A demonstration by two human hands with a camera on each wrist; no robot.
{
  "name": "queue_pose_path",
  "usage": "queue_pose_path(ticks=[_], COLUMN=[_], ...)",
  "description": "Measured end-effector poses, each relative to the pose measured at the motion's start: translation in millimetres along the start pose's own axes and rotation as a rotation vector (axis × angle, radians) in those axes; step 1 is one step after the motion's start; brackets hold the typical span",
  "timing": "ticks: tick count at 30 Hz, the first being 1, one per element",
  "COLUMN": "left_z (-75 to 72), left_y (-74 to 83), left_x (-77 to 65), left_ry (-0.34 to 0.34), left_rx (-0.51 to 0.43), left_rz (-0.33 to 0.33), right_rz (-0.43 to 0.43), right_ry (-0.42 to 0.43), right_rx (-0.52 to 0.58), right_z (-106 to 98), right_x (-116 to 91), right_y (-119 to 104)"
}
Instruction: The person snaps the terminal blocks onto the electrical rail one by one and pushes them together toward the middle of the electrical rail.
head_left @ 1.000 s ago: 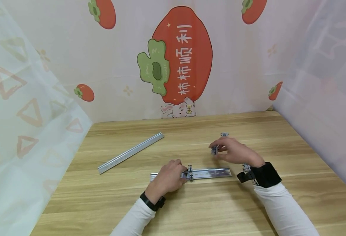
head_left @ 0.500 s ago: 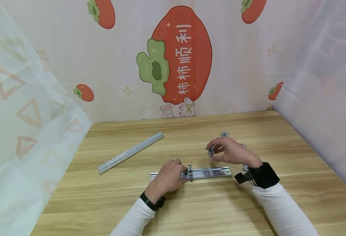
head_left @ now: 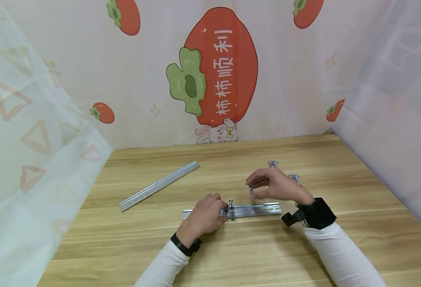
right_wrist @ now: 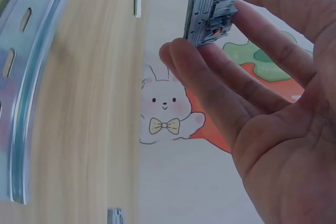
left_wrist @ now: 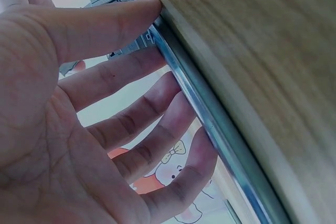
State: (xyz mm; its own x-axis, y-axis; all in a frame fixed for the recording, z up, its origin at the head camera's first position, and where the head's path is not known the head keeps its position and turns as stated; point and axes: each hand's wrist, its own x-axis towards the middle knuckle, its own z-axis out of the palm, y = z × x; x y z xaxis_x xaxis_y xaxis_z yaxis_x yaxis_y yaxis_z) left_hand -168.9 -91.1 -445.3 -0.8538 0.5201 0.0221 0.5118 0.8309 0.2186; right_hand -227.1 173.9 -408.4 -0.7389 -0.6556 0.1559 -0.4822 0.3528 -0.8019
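Note:
In the head view my left hand (head_left: 206,215) holds a slotted metal DIN rail (head_left: 258,210) by its left half, hiding part of it. The left wrist view has the thumb and fingertips along the edge of that rail (left_wrist: 210,127). Thin grey terminal blocks (head_left: 232,210) stand upright across the rail, just right of my left fingers. Above and behind the rail's right half, my right hand (head_left: 279,185) pinches another grey terminal block (right_wrist: 206,17) between thumb and fingertips. That block is apart from the rail.
A second DIN rail (head_left: 158,186) lies slanted at the back left of the wooden table (head_left: 124,247). Loose terminal blocks (head_left: 273,163) lie behind and beneath my right hand and wrist, some partly covered. A patterned curtain (head_left: 286,79) encloses the table's back and sides.
My right hand has moved a little left and down toward the rail with its terminal block, which now appears more edge-on. My left hand and the rail stay put.

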Motion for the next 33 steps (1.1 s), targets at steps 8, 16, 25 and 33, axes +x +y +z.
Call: queue_pose_path(ticks=[8,16,25,33], left_z=[-0.7,-0.3,-0.2,0.0], left_y=[0.0,0.1,-0.4,-0.8], left_x=[0.2,-0.5,0.3,0.2], left_ry=[0.0,0.003,0.008,0.009], left_rx=[0.004,0.006,0.011,0.012], left_rz=[0.007,0.007,0.011,0.012], right_rz=[0.005,0.014,-0.004,0.009], right_ry=[0.016,0.024,-0.014,-0.051], right_rx=[0.079,0.119,0.161,0.177], right_z=[1.2,1.8,3.9,12.5], right_x=[2.4,2.1,2.4,4.8], right_y=[-2.5,-4.1,-3.1,-1.4])
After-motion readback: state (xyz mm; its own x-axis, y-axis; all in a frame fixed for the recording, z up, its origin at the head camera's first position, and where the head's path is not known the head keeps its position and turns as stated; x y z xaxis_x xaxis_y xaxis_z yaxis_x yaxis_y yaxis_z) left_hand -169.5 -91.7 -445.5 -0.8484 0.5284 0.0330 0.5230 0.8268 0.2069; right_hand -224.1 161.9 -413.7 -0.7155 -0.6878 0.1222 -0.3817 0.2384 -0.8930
